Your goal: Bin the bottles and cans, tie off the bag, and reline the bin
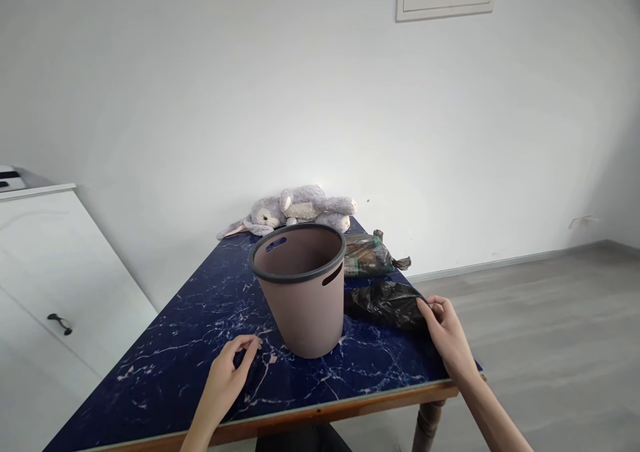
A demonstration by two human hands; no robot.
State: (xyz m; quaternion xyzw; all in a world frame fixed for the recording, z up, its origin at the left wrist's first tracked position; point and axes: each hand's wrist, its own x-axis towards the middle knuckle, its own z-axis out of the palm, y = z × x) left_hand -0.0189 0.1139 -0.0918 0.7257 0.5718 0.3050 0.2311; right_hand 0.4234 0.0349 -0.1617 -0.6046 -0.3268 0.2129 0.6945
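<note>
A mauve plastic bin (305, 292) with a dark grey rim stands upright and empty on the blue marbled table (200, 319). My left hand (231, 371) rests on the tabletop just left of the bin's base, fingers curled with the tips touching the surface. My right hand (445, 329) pinches the near edge of a crumpled black plastic bag (385, 302) lying to the right of the bin.
A grey plush rabbit (295, 209) lies at the table's far end against the white wall. A tied bag of rubbish (370, 255) sits behind the black bag. A white cabinet (50, 285) stands at the left. Grey floor (540, 332) lies to the right.
</note>
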